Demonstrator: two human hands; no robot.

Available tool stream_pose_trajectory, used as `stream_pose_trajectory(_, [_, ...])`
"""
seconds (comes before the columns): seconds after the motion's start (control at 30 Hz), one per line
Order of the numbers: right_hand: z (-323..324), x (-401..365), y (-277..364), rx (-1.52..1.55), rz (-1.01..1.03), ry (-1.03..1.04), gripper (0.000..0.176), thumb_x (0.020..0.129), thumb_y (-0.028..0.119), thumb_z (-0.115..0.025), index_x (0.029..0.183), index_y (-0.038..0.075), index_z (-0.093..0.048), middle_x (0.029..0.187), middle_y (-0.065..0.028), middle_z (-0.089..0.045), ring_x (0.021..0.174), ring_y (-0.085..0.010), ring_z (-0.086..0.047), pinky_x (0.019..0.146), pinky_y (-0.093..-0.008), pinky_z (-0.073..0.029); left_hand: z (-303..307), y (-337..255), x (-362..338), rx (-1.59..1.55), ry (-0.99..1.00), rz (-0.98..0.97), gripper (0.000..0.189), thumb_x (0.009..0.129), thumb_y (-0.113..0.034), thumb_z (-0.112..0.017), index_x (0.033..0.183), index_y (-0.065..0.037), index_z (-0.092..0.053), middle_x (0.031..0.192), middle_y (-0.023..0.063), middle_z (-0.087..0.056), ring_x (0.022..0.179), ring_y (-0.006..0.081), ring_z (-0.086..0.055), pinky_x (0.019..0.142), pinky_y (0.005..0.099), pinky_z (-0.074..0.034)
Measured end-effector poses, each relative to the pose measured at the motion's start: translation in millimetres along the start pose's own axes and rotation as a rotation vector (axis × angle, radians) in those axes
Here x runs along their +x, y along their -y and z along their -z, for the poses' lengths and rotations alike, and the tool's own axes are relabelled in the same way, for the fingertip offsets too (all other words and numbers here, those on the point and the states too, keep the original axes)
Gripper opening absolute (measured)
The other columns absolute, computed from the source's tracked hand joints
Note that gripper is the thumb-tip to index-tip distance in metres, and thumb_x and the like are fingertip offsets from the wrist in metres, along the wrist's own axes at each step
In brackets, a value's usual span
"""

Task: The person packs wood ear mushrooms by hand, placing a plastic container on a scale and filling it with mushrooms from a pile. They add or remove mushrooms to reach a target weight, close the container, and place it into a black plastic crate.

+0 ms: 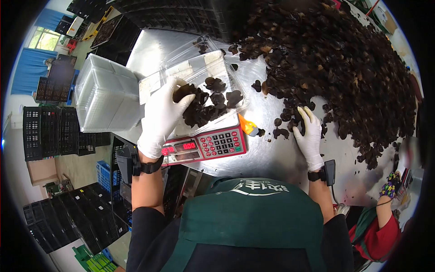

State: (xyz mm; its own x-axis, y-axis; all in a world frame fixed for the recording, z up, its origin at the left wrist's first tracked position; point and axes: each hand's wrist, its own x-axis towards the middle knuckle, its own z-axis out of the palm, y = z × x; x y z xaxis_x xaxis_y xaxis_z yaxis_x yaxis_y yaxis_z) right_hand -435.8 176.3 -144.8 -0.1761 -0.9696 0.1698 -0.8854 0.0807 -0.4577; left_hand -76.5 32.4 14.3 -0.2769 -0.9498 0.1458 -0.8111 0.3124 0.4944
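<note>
My left hand (164, 111), in a white glove, is closed round a clump of dark wood ear mushrooms (185, 93) over a clear plastic tray (242, 106). More wood ears lie in that tray, which sits on a red-framed digital scale (199, 146) reading 0.00. To the right, my gloved right hand (309, 138) rests at the edge of a large wood ear heap (331, 68). Its thumb and fingers curve round a few dark pieces (294, 120) on the metal table; the exact grip is partly hidden.
A tall stack of clear containers (108, 97) stands left of the scale. An orange-yellow tool (247, 125) lies by the scale's right corner. Black crates (176, 18) rise behind the table. At far right is a co-worker in a red sleeve (383, 235) and patterned glove (390, 185).
</note>
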Motion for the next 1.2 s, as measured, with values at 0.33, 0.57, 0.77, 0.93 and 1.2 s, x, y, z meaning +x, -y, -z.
stream_pose_trajectory(0.33, [-1,1,-2,0.022,0.043,-0.078,0.063,0.073,0.015,-0.075,0.133,0.015,-0.058,0.135,-0.0141,-0.055,0.122,-0.0342,-0.052,0.104,-0.0455,-0.040,-45,-15,37,0.458,0.162,-0.452,0.026,0.080,-0.014,-0.073,0.105,-0.011,-0.068,0.094,0.0104,-0.066,0.089,0.0301,-0.063,0.079,0.0412,-0.046])
stream_pose_trajectory(0.57, [5,15,5,0.063,-0.003,-0.071,0.073,0.071,0.023,-0.080,0.138,0.018,-0.053,0.142,-0.0133,-0.049,0.129,-0.0340,-0.046,0.107,-0.0468,-0.037,-40,-13,28,0.203,0.045,-0.419,0.031,0.084,-0.014,-0.072,0.113,-0.008,-0.066,0.105,0.0099,-0.067,0.102,0.0299,-0.061,0.093,0.0414,-0.045])
stream_pose_trajectory(0.77, [-4,101,-6,-0.041,-0.004,-0.236,0.083,0.069,0.040,-0.081,0.144,0.025,-0.049,0.152,-0.0159,-0.038,0.139,-0.0373,-0.034,0.110,-0.0556,-0.032,-13,-3,-16,0.135,-0.007,-0.159,0.060,0.093,-0.013,-0.064,0.147,-0.003,-0.040,0.146,0.0245,-0.042,0.135,0.0395,-0.042,0.113,0.0460,-0.033])
stream_pose_trajectory(0.93, [-18,125,34,-0.119,0.245,0.045,0.067,0.071,0.045,-0.079,0.133,0.029,-0.059,0.151,-0.0109,-0.041,0.133,-0.0349,-0.043,0.097,-0.0538,-0.045,-34,-19,-40,0.136,0.082,-0.183,0.061,0.090,-0.007,-0.063,0.147,-0.005,-0.042,0.150,0.0241,-0.037,0.140,0.0414,-0.036,0.118,0.0462,-0.027])
stream_pose_trajectory(1.2, [-30,140,-11,0.214,0.007,-0.006,0.021,0.080,0.026,-0.072,0.091,0.009,-0.075,0.095,-0.0057,-0.067,0.089,-0.0283,-0.067,0.078,-0.0360,-0.054,-33,-9,-30,0.220,0.076,-0.180,0.058,0.081,0.006,-0.059,0.137,-0.009,-0.052,0.144,0.0200,-0.045,0.138,0.0377,-0.039,0.118,0.0536,-0.022])
